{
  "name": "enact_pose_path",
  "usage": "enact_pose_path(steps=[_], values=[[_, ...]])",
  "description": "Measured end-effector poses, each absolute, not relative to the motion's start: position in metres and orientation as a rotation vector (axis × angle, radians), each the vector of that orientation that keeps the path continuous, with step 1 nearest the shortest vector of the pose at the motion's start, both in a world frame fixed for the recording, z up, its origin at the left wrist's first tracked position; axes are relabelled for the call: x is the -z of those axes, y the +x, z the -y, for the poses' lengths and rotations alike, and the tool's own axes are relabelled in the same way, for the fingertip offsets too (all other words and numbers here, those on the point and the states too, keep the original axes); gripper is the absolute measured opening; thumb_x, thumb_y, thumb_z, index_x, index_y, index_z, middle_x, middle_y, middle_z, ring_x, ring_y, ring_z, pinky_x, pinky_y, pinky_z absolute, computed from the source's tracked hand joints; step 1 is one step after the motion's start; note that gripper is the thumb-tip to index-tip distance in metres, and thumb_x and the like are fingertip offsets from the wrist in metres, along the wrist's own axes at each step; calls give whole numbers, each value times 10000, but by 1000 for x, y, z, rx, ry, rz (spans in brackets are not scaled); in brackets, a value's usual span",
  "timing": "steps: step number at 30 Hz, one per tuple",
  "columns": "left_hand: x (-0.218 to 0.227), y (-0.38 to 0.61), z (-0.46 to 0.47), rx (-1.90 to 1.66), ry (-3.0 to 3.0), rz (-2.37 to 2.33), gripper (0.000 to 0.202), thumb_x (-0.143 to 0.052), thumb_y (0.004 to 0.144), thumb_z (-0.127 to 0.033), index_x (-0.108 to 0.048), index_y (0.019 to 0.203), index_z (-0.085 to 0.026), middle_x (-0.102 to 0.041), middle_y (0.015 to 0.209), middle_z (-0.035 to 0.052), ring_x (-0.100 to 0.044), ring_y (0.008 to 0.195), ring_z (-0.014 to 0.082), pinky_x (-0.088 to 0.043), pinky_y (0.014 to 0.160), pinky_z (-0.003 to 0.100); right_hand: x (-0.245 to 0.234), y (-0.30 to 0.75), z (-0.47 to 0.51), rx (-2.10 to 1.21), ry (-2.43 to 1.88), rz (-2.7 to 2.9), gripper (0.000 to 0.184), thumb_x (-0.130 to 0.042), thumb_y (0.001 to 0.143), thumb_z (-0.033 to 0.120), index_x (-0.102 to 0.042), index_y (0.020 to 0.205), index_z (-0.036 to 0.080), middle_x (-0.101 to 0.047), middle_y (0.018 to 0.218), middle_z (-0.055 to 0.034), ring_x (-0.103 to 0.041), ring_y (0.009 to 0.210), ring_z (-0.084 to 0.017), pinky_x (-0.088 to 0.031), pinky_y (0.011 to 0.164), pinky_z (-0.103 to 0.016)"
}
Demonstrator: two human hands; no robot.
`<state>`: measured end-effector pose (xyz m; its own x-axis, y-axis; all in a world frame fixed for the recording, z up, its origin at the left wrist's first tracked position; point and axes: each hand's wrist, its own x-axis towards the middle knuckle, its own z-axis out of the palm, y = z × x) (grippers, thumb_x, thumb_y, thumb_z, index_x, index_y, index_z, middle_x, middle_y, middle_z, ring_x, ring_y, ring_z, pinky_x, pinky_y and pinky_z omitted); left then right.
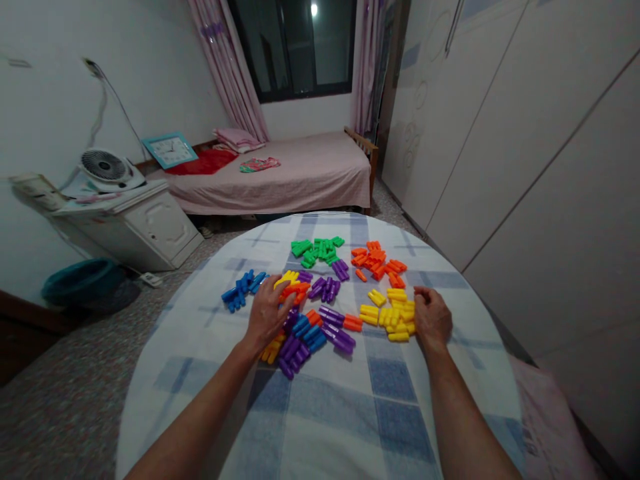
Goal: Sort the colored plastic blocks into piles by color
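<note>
Small plastic peg pieces lie in colour groups on a round table with a blue-checked cloth (pixel 320 407). My left hand (pixel 267 313) rests on the mixed heap (pixel 313 330) of purple, blue, orange and yellow pieces, its fingers curled over some orange and yellow ones. My right hand (pixel 431 317) sits at the right edge of the yellow pile (pixel 393 312), fingers curled inward and touching the pieces. A blue pile (pixel 243 290) is left of my left hand. Green pieces (pixel 317 250) and orange pieces (pixel 377 260) lie farther back.
A bed (pixel 295 173) with pink sheets stands behind the table under a dark window. A white cabinet (pixel 135 223) with a fan (pixel 105 167) is at the left, a teal basin (pixel 80 280) on the floor beside it. White wardrobe doors (pixel 525 133) line the right wall.
</note>
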<state>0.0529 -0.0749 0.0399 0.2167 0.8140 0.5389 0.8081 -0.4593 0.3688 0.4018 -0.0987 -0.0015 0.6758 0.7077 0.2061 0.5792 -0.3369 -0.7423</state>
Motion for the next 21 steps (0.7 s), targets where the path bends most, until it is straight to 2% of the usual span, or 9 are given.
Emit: enact_pose_path(steps=[5, 12, 17, 21], values=[[-17, 34, 100, -1265, 2260, -1724, 324, -463, 913, -383, -612, 1124, -186, -537, 1258, 118, -446, 1248, 267, -348, 1066, 488, 3, 404, 98, -203, -2047, 978, 349, -417, 765, 286, -672, 993, 218, -668, 1012, -59, -561, 813, -187, -365, 692, -294], [0, 30, 85, -1466, 1748, -1728, 393, -378, 926, -413, -630, 1072, -148, -586, 1204, 127, -512, 1172, 228, -358, 1060, 426, 0, 404, 98, -200, -2072, 968, 350, -428, 752, 295, -679, 985, 229, -678, 1006, -57, -568, 810, -198, -377, 696, -301], [4, 25, 78, -1477, 1459, -1621, 435, -356, 922, -459, -641, 1038, -151, -646, 1109, 99, -577, 1064, 214, -413, 986, 373, 2, 407, 98, -169, -2047, 994, 349, -431, 741, 300, -687, 962, 215, -683, 976, -65, -573, 793, -205, -398, 709, -312], [3, 26, 79, -1477, 1463, -1579, 419, -362, 918, -460, -650, 983, -163, -663, 1057, 78, -593, 1017, 201, -430, 939, 330, -2, 404, 102, 14, -1916, 1058, 350, -405, 740, 249, -678, 945, 173, -670, 964, -83, -575, 775, -195, -429, 755, -326]])
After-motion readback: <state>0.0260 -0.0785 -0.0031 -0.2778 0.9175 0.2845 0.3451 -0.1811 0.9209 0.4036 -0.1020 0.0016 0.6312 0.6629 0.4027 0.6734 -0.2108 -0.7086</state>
